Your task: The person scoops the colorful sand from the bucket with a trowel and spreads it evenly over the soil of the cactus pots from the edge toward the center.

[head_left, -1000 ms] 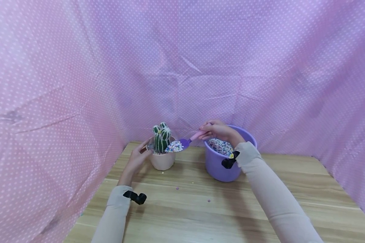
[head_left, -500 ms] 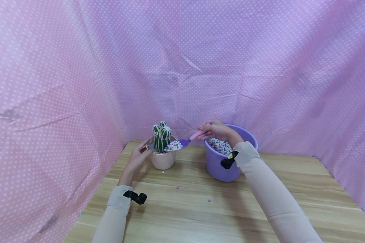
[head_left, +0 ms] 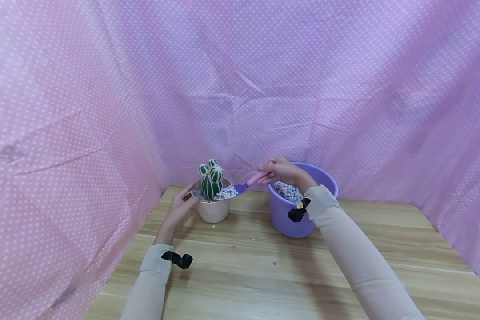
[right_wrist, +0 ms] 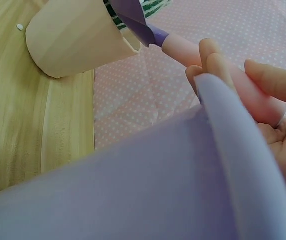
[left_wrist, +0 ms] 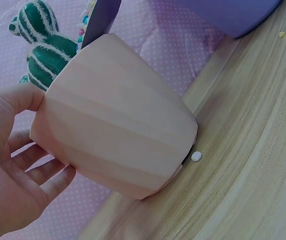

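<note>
A light pink pot [left_wrist: 122, 115] holds a green cactus [head_left: 210, 184] with white fuzzy stripes. My left hand [head_left: 180, 209] grips the pot's left side, thumb at the rim and fingers against the wall, as the left wrist view shows. In my right hand [head_left: 282, 172] is the pink handle [right_wrist: 180, 48] of a small trowel, pinched between thumb and fingers. Its purple blade [head_left: 241, 188] carries a heap of multicoloured pebbles [head_left: 226, 192] at the pot's right rim, beside the cactus. From the left wrist, the blade's underside hides most of these pebbles.
Under my right wrist stands a purple bucket [head_left: 292, 220] partly filled with similar pebbles [head_left: 286, 192]. Several stray pebbles lie on the wooden table [head_left: 256, 284], one a white pebble [left_wrist: 196, 156] by the pot's base. Pink dotted cloth [head_left: 240, 120] hangs behind and at both sides.
My right hand and the trowel have shifted slightly left, so the blade's load sits a little further over the pot. The left hand keeps its hold on the pot.
</note>
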Tool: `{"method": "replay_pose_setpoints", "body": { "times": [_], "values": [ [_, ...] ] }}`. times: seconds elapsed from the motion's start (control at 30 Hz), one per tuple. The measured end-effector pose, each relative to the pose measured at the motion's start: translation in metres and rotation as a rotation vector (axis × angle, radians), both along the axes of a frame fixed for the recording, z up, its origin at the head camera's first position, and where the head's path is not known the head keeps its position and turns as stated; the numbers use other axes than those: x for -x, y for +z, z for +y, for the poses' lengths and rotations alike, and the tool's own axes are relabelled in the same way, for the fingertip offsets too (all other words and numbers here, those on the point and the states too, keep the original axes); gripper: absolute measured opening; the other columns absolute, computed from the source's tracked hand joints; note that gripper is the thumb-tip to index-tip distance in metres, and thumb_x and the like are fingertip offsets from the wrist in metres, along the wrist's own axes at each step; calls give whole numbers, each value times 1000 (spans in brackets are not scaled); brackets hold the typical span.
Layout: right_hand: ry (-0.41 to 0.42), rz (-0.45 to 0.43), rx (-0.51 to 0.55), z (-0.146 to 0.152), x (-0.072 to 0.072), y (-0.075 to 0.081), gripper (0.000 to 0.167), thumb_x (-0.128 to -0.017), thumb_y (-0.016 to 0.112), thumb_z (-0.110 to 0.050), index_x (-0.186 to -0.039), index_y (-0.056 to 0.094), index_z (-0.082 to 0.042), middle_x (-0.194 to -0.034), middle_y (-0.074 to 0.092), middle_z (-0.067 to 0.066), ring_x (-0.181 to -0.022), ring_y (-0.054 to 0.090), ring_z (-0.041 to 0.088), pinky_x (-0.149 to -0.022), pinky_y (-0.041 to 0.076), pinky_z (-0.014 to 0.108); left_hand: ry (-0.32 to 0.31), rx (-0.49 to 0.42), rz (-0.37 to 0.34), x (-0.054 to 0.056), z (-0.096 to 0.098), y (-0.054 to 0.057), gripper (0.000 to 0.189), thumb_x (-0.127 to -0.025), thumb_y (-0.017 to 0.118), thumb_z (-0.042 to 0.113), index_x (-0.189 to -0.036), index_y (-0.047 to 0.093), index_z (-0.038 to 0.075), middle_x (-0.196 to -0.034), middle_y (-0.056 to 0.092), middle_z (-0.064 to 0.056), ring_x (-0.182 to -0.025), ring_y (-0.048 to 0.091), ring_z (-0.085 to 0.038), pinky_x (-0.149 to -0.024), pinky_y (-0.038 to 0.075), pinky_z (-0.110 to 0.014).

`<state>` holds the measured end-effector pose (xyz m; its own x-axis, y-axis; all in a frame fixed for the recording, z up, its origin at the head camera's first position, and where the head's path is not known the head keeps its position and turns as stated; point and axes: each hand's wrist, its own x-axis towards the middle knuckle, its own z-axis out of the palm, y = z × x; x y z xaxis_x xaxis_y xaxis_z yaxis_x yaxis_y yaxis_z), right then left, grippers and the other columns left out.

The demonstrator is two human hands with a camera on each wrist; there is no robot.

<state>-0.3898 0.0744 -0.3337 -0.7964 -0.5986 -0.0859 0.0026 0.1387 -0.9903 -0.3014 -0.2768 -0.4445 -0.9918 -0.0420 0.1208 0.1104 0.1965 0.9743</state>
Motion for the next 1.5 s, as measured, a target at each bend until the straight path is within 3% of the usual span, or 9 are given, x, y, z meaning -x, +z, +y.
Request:
{"method": "replay_pose_setpoints", "body": {
  "times": [0.1, 0.4, 0.53, 0.77, 0.87, 1.03, 1.13, 1.3, 1.5],
  "values": [
    [-7, -8, 7, -2, 0, -1, 28, -106, 48, -4, -122, 48, 19, -87, 79, 10, -79, 77, 19, -80, 66, 30, 1, 7, 17, 0, 0, -1, 64, -99, 59, 7, -158, 34, 4, -164, 32, -23, -147, 39, -42, -88, 43, -2],
    [-4, 5, -12, -3, 2, 1, 15, -106, 50, -7, -109, 58, 5, -91, 79, 14, -83, 78, 22, -88, 64, 37, -6, 9, 16, 0, 0, 2, 64, -99, 59, 7, -158, 35, 4, -164, 31, -23, -147, 38, -43, -87, 43, -1],
    [-10, 2, -25, -5, 1, 2, 17, -106, 50, -7, -112, 58, 7, -93, 79, 16, -85, 78, 24, -86, 65, 36, -11, 12, 6, 1, 0, 3, 65, -99, 60, 9, -158, 34, 4, -165, 29, -23, -148, 37, -43, -87, 43, -1],
    [-11, -4, -55, -6, -3, 6, 21, -106, 50, -8, -116, 57, 8, -97, 78, 18, -89, 78, 26, -99, 58, 47, 0, 48, 2, 1, -1, 3, 63, -100, 59, 11, -158, 36, 7, -165, 31, -20, -148, 38, -41, -103, 45, -15],
    [6, 3, -64, -7, -2, 7, 21, -106, 49, -9, -117, 56, 8, -100, 78, 20, -89, 78, 25, -94, 62, 42, 5, 51, -6, 4, -2, 2, 63, -99, 60, 11, -158, 37, 8, -165, 32, -20, -147, 39, -40, -105, 45, -17],
    [24, 6, -64, -7, 1, 8, 21, -106, 49, -9, -116, 56, 9, -103, 77, 22, -84, 77, 21, -88, 64, 36, -8, 56, -4, 8, -4, 1, 65, -98, 61, 11, -158, 37, 8, -163, 34, -20, -145, 43, -41, -98, 47, -12],
    [25, 20, -64, -7, 0, 9, 21, -106, 48, -7, -116, 54, 10, -102, 77, 22, -84, 77, 21, -90, 64, 40, -31, 68, 3, 9, -6, 2, 65, -98, 61, 10, -158, 37, 7, -162, 35, -22, -144, 43, -42, -106, 48, -22],
    [15, 44, -57, -7, -1, 8, 19, -106, 48, -7, -113, 54, 10, -98, 77, 20, -82, 77, 21, -92, 63, 44, -67, 87, -4, 9, -10, 3, 64, -100, 59, 11, -159, 34, 7, -164, 30, -23, -148, 36, -43, -121, 38, -47],
    [11, 49, -33, -7, -2, 6, 16, -106, 51, -8, -112, 54, 7, -96, 77, 21, -78, 76, 20, -79, 66, 34, -73, 77, -11, 10, -11, 4, 64, -100, 59, 11, -159, 34, 7, -166, 27, -22, -150, 32, -45, -123, 34, -50]
  ]
}}
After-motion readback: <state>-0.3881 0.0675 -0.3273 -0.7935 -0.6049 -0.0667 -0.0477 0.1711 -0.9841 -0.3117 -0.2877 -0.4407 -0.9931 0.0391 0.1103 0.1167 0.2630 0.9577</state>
